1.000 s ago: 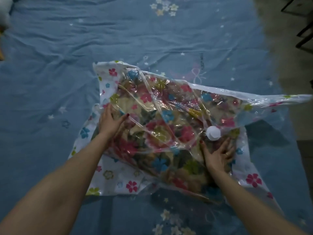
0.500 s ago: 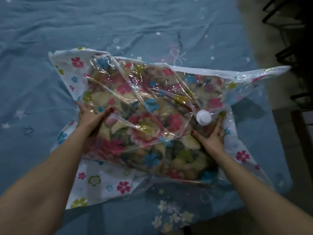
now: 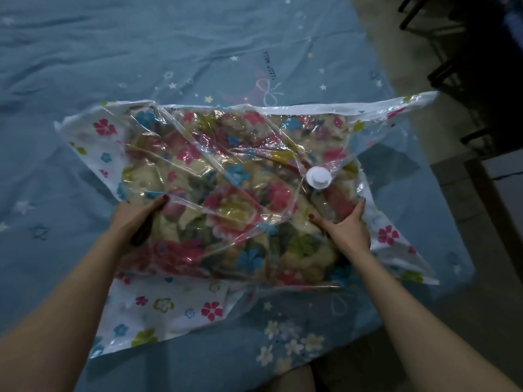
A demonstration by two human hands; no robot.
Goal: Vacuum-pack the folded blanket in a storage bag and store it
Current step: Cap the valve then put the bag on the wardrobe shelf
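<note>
You see a blue bed sheet [image 3: 85,66] with small stars and the words "SLEEP WELL", and at far right some dark furniture [image 3: 481,66] on the floor [image 3: 396,43].

Text we read: "SLEEP WELL", small dark capitals, the last letters blurred
Where we find it: on the blue bedsheet [image 3: 85,66], beside its pink bow print [image 3: 267,91]
Other text: we read none
</note>
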